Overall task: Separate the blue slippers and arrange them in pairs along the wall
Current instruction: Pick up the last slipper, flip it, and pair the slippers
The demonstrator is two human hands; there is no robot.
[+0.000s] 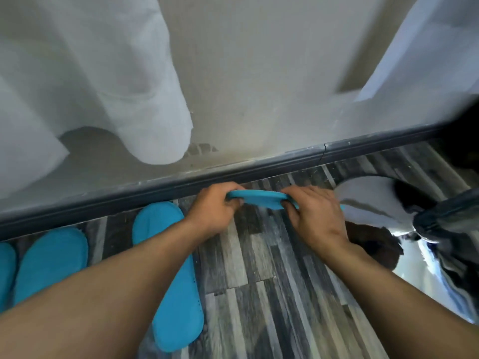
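A flat blue slipper (259,199) is held edge-on just above the floor, close to the dark baseboard (160,189). My left hand (216,203) grips its left end and my right hand (311,211) grips its right end. On the floor to the left, three blue slippers lie sole-up with toes to the wall: one (169,270) partly under my left forearm, one (51,260) farther left, and one (6,268) cut off by the frame's left edge.
White curtains (108,81) hang over the grey wall at left and upper right. A shiny round metal object (383,229) stands on the striped wood-look floor (259,281) to the right, reflecting the room. Dark objects fill the right edge.
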